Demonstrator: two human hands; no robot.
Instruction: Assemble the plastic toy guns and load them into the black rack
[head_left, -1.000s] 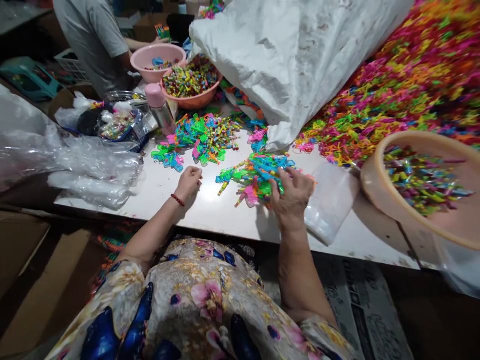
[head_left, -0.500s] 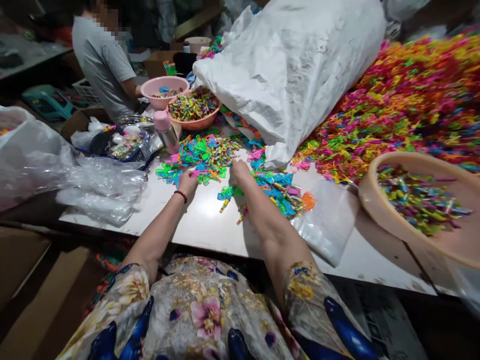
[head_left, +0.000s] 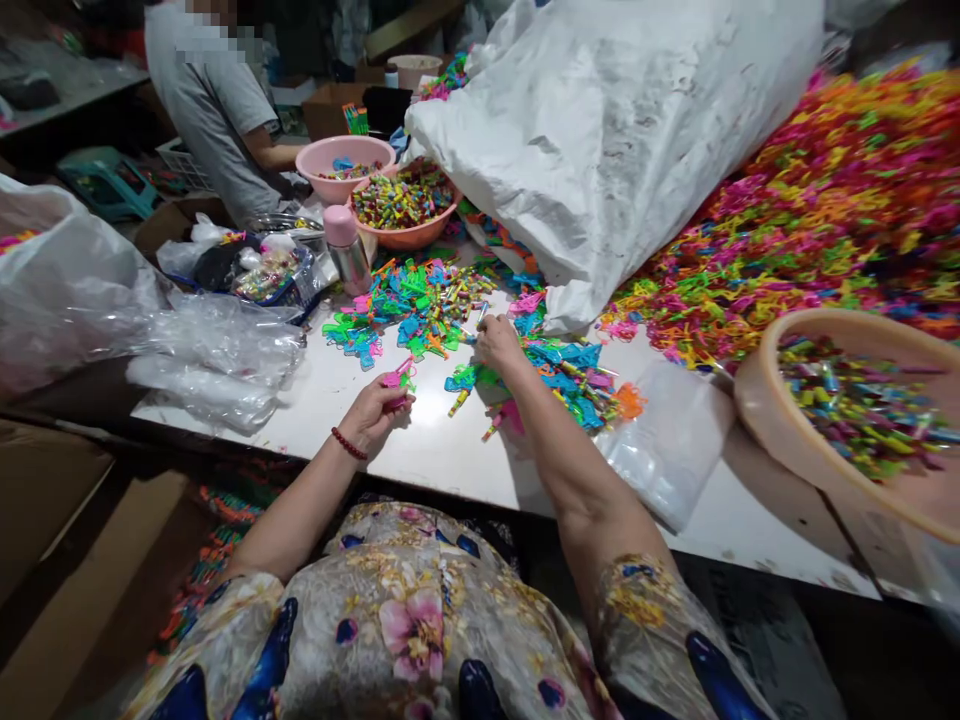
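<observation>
Head view: your left hand (head_left: 373, 408) is pinched shut on a small pink plastic toy (head_left: 397, 380), thin, flat and glossy, sticking up above the fingertips, over the bare white table (head_left: 420, 455) toward its near edge. A red bead bracelet (head_left: 349, 444) sits on that wrist. Your right hand (head_left: 498, 342) is stretched further in, fingers curled together at a small light blue piece (head_left: 481, 312) at the edge of the loose toy pile (head_left: 420, 300); too small to tell if it's actually clamped. That pile is mixed green, blue, pink and orange moulded bits with short coloured sticks, mid-table. A second scatter (head_left: 570, 375), mostly blue, lies just right of your right forearm. A flat clear plastic bag (head_left: 667, 450) sits beside it near the front edge. Crumpled clear bags (head_left: 217, 350) fill the left end. A peach plastic basin (head_left: 840, 440) of coloured sticks overhangs the right end. A big white woven sack (head_left: 600, 130) lies across the far side, with a heap of neon plastic pieces (head_left: 825, 220) behind it. A steel bottle with pink cap (head_left: 346, 250) and two pink bowls (head_left: 375, 180) are at the far left, by a person in a grey shirt (head_left: 217, 110).
</observation>
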